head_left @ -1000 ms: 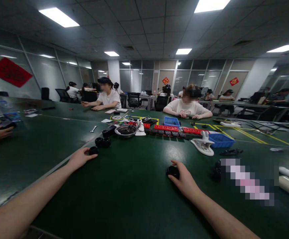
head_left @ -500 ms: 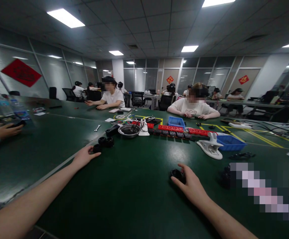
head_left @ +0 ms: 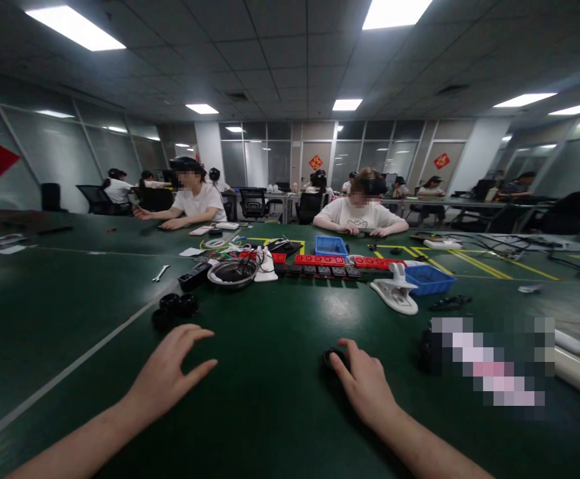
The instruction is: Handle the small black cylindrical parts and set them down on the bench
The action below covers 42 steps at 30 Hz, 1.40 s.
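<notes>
The right hand (head_left: 364, 382) rests on a small round black part (head_left: 330, 358) on the dark green surface (head_left: 270, 399), fingers curled loosely over it; only its far edge shows, so I cannot tell if it is truly gripped. The left hand (head_left: 167, 369) is open and empty, fingers spread, palm down just above the surface. Three similar black round parts (head_left: 175, 308) sit near it, untouched, so the handling seems only begun. Both forearms reach forward.
</notes>
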Tool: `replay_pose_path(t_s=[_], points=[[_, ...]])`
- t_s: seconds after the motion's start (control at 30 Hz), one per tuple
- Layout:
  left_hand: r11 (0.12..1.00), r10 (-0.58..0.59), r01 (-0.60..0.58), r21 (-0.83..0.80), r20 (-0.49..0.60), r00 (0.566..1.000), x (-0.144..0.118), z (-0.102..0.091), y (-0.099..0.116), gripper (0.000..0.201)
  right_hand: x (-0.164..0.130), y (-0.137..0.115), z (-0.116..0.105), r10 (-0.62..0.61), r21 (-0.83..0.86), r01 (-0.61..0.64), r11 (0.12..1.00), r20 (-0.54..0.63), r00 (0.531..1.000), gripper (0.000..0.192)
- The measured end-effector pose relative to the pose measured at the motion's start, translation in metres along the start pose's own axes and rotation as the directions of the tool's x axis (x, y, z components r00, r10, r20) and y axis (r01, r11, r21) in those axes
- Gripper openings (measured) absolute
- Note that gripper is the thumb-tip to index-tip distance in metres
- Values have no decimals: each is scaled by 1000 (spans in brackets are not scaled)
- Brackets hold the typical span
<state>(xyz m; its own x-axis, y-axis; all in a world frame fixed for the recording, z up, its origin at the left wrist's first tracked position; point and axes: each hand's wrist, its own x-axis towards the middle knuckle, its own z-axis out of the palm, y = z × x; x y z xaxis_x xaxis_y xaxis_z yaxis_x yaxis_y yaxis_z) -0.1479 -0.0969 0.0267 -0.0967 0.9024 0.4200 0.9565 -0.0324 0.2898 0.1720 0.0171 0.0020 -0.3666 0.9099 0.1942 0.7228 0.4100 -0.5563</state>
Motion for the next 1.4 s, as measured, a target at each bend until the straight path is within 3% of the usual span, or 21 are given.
replay_pose_path(t_s=[0.03, 0.1, 0.2, 0.27, 0.37, 0.43, 0.5, 0.63, 0.73, 0.87, 0.97, 1.03, 1.1, 1.17, 1.27, 1.4], points=[[994, 98, -95, -55, 66, 993, 5, 6, 24, 33, 0, 0, 0, -2, 17, 2, 1000, 5, 1000, 40], [957, 272, -239, -167, 217, 937, 20, 21, 73, 30, -1, 1, -1, 2, 64, -2, 998, 6, 1000, 38], [889, 446, -375, -263, 308, 841, 52, 46, 129, 59, -1, 4, -5, 20, 115, -14, 993, -49, 999, 36], [871, 487, -411, -267, 362, 795, 72, 59, 151, 66, 0, 7, -9, 13, 131, -1, 991, -94, 996, 35], [865, 499, -436, -247, 500, 707, 93, 67, 160, 41, 2, 12, -12, -1, 165, 18, 986, -107, 994, 33], [873, 483, -432, -228, 535, 694, 98, 63, 152, 37, 4, 14, -13, -12, 195, 29, 980, -87, 996, 33], [901, 426, -394, -182, 544, 723, 98, 53, 135, 36, 4, 15, -11, -30, 224, 43, 974, -60, 998, 34], [974, 211, -221, -58, 593, 777, 89, 28, 83, 34, 3, 15, -8, -69, 282, 68, 957, -7, 998, 35], [994, 71, -107, 30, 569, 820, 77, 12, 39, 34, 2, 15, -8, -81, 308, 82, 948, -14, 997, 34], [999, -3, -19, 32, 586, 810, 54, -4, 0, 34, 4, 15, -9, -95, 336, 94, 937, -15, 995, 32], [999, -26, 45, -28, 496, 868, 37, -21, -17, 39, 5, 15, -7, -110, 336, 109, 936, -17, 994, 31], [992, -69, 102, -74, 355, 932, 29, -36, -30, 46, 6, 14, -5, -109, 322, 110, 940, -21, 994, 31], [977, -108, 146, -158, 226, 968, 26, -50, -47, 52, 7, 13, -4, -99, 302, 100, 948, -17, 995, 32], [936, -228, 255, -242, 136, 964, 25, -60, -66, 52, 8, 11, -4, -85, 276, 85, 957, -14, 996, 34], [808, -438, 433, -400, 83, 895, 29, -64, -89, 54, 9, 10, -3, -66, 243, 68, 968, -15, 998, 36], [644, -510, 420, -639, 51, 859, 34, -57, -103, 49, 10, 11, -3, -51, 234, 54, 971, -18, 999, 38]])
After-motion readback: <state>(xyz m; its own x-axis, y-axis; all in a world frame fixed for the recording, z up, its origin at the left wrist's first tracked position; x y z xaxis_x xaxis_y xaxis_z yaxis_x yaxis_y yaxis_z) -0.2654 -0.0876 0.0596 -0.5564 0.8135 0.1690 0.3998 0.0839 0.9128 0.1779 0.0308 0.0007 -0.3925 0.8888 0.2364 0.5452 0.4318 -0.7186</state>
